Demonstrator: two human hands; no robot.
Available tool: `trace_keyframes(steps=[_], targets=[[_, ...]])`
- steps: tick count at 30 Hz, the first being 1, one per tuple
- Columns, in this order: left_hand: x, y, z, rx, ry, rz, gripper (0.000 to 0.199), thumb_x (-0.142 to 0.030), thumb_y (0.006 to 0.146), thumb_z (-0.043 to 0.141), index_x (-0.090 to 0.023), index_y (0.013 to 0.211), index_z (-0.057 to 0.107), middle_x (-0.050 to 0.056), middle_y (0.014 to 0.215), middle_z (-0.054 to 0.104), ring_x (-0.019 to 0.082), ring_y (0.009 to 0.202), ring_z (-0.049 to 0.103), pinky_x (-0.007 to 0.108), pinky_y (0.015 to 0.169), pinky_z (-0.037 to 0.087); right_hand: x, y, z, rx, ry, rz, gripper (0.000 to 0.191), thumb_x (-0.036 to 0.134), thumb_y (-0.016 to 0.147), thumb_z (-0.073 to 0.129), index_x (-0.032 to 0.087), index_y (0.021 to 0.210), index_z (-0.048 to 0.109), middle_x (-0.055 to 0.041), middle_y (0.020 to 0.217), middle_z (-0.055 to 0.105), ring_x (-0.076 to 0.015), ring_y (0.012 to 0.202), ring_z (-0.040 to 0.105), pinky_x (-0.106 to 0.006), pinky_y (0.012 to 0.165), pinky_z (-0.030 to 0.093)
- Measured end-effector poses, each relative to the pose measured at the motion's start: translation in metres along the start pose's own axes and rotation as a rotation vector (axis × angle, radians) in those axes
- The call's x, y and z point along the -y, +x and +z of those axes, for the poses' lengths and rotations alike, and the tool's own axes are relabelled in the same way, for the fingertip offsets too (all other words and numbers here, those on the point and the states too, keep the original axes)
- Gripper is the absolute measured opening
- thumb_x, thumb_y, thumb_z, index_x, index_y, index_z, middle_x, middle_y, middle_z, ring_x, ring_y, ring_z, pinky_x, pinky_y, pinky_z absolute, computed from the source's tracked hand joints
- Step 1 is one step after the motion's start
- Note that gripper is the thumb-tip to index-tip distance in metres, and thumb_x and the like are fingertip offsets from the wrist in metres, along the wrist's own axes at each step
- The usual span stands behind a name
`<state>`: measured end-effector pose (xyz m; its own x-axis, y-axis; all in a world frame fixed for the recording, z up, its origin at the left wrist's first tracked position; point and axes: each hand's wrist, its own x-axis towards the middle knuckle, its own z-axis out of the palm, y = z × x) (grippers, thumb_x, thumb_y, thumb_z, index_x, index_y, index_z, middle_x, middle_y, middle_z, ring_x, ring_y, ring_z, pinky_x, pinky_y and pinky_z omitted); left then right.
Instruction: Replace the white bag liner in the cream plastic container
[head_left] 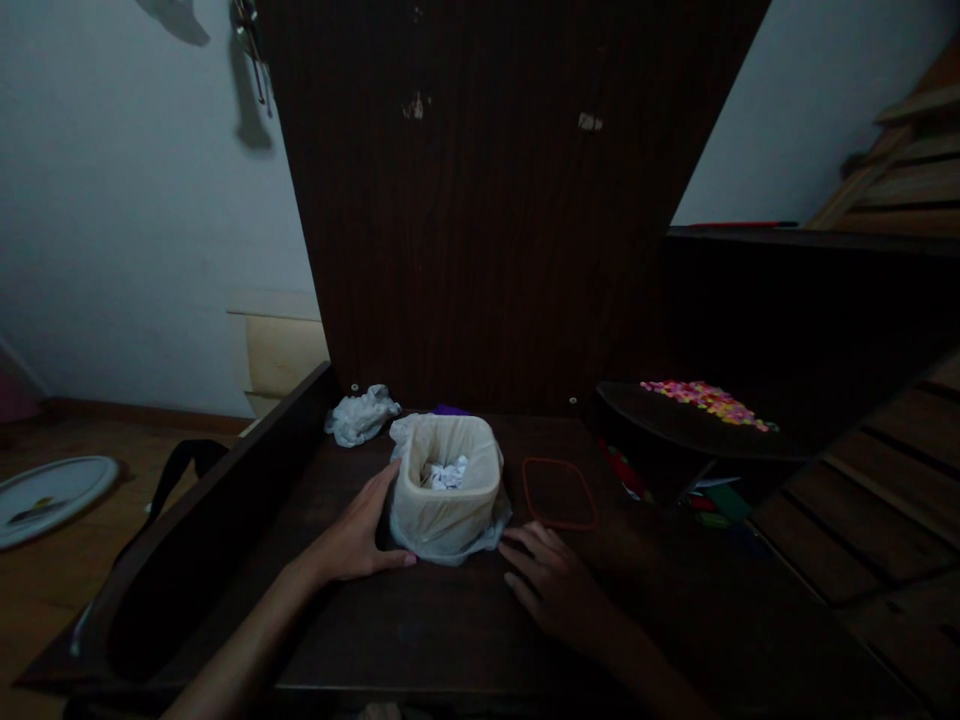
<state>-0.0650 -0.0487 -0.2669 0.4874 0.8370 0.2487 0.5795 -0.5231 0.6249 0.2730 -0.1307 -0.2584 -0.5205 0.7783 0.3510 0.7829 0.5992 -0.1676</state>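
Note:
A small pale bin [450, 515] lined with a translucent plastic bag stands on the dark desk [420, 640], with crumpled white paper [447, 473] inside. My left hand [367, 530] is at the bin's left side, fingers spread, thumb near the bag's lower front edge. On the other side, my right hand [544, 575] rests by the bag's lower right edge, its fingers apart and nothing in them. A reddish rectangular ring [561, 522] lies flat on the desk to the right of the bin.
A crumpled plastic bag [363, 415] lies at the back left, near a raised side board [217, 530]. At the right, a corner shelf [660, 425] bears small colourful pieces [709, 400]. A tall dark panel [480, 230] closes off the back.

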Motion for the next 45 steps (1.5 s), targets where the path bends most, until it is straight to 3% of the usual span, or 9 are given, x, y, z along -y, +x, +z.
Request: trace_keyframes(steps=[6,10,15,18,24,27,30,35,45], targets=[[0.005,-0.017,0.009,-0.077,0.160,-0.064,0.088,-0.058,0.083,0.070,-0.015,0.153,0.038,0.022,0.160,0.036,0.042,0.149,0.032,0.062,0.121,0.027,-0.006,0.006,0.037,-0.060,-0.043,0.152,0.044,0.022,0.094,0.051,0.012,0.134,0.064,-0.0203,0.143,0.058,-0.0366,0.133,0.053,-0.056,0.107,0.049],[0.003,-0.010,0.014,-0.154,0.216,-0.126,0.064,-0.059,0.088,0.062,-0.015,0.134,0.061,0.020,0.148,0.055,0.041,0.144,0.042,0.061,0.118,0.034,0.000,0.013,0.039,-0.025,0.119,0.290,0.053,0.032,0.097,0.051,0.014,0.146,0.053,-0.0175,0.152,0.049,-0.0361,0.145,0.040,-0.058,0.116,0.040],[-0.013,-0.004,0.012,-0.147,0.228,-0.165,0.050,-0.054,0.093,0.054,-0.014,0.120,0.070,0.018,0.135,0.066,0.040,0.137,0.050,0.061,0.114,0.039,0.014,0.017,0.031,0.018,0.477,0.441,0.071,0.033,0.097,0.048,0.017,0.161,0.022,-0.0134,0.162,0.034,-0.0302,0.150,0.032,-0.054,0.121,0.033],[-0.022,-0.004,0.010,-0.154,0.057,-0.157,0.043,-0.050,0.095,0.051,-0.018,0.117,0.071,0.015,0.131,0.068,0.037,0.133,0.054,0.059,0.114,0.039,0.016,0.017,0.031,-0.067,0.669,0.455,0.074,0.031,0.095,0.050,0.021,0.162,0.019,-0.0119,0.163,0.032,-0.0280,0.149,0.036,-0.054,0.121,0.032],[-0.037,-0.003,0.011,-0.207,-0.589,-0.259,0.042,-0.051,0.085,0.068,-0.022,0.114,0.067,0.011,0.119,0.073,0.031,0.116,0.067,0.051,0.107,0.049,0.016,0.019,0.037,-0.278,0.928,0.438,0.065,0.036,0.093,0.055,0.020,0.154,0.041,-0.0155,0.152,0.050,-0.0302,0.137,0.053,-0.054,0.113,0.044],[-0.044,-0.004,0.013,-0.315,-0.941,-0.351,0.058,-0.043,0.074,0.082,-0.021,0.122,0.059,0.012,0.126,0.069,0.029,0.109,0.070,0.047,0.098,0.056,0.024,0.016,0.031,-0.310,0.921,0.422,0.062,0.035,0.095,0.054,0.023,0.154,0.040,-0.0136,0.150,0.053,-0.0293,0.133,0.057,-0.052,0.110,0.048],[-0.050,-0.006,0.014,-0.486,-1.062,-0.313,0.072,-0.035,0.067,0.089,-0.025,0.127,0.052,0.013,0.134,0.064,0.027,0.110,0.070,0.042,0.093,0.059,0.036,0.011,0.018,-0.285,0.846,0.406,0.060,0.031,0.097,0.052,0.027,0.156,0.037,-0.0115,0.153,0.050,-0.0277,0.130,0.059,-0.051,0.109,0.049],[-0.056,-0.007,0.016,-0.660,-0.882,-0.069,0.062,-0.032,0.077,0.081,-0.027,0.129,0.048,0.012,0.138,0.060,0.027,0.123,0.064,0.043,0.100,0.057,0.046,0.010,0.005,-0.375,0.712,0.348,0.057,0.026,0.098,0.049,0.026,0.155,0.039,-0.0117,0.153,0.049,-0.0275,0.126,0.063,-0.047,0.107,0.053],[-0.060,-0.001,0.008,-0.839,-0.020,0.265,0.052,-0.013,0.089,0.067,-0.026,0.135,0.048,0.013,0.142,0.052,0.030,0.134,0.055,0.049,0.106,0.054,0.037,0.024,-0.003,-0.669,0.526,0.326,0.062,0.019,0.097,0.051,0.023,0.157,0.034,-0.0147,0.150,0.052,-0.0267,0.119,0.068,-0.041,0.099,0.060]])
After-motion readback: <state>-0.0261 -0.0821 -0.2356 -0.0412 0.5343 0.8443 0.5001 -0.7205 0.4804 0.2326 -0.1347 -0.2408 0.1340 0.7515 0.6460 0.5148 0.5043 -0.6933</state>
